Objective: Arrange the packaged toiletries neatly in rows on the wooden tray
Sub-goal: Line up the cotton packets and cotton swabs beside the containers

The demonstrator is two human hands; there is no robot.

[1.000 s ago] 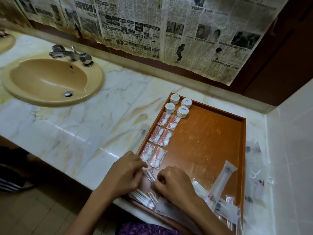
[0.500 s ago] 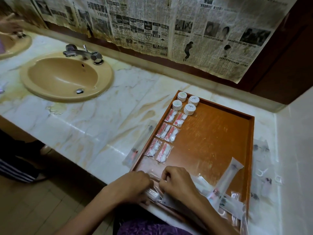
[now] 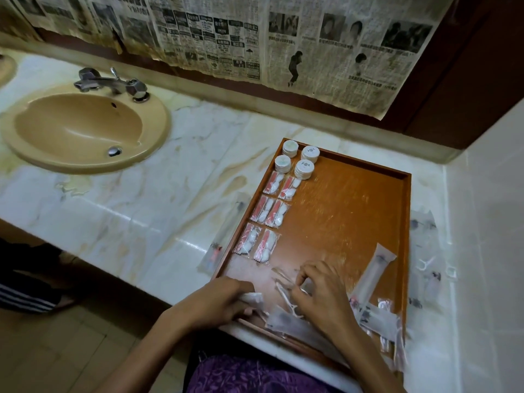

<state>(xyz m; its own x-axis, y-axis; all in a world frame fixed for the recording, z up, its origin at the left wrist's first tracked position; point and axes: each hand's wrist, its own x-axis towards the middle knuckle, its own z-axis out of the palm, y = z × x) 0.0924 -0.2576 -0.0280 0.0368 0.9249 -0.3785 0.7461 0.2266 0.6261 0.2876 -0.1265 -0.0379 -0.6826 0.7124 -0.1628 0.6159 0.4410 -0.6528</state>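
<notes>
Both at tray (image 3: 368, 194) 6 o'clock: left hand (image 3: 221, 302) grips packet (image 3: 251, 297), right hand (image 3: 320, 293) probably pinches floss pick (image 3: 286, 299); next, extend row.

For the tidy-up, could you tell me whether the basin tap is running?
Off, apparently: no stream falls from the tap, and the basin looks dry.

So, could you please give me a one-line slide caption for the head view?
Both hands, left and right, sort clear packets at the near end of a wooden tray beside tidy rows.
</notes>
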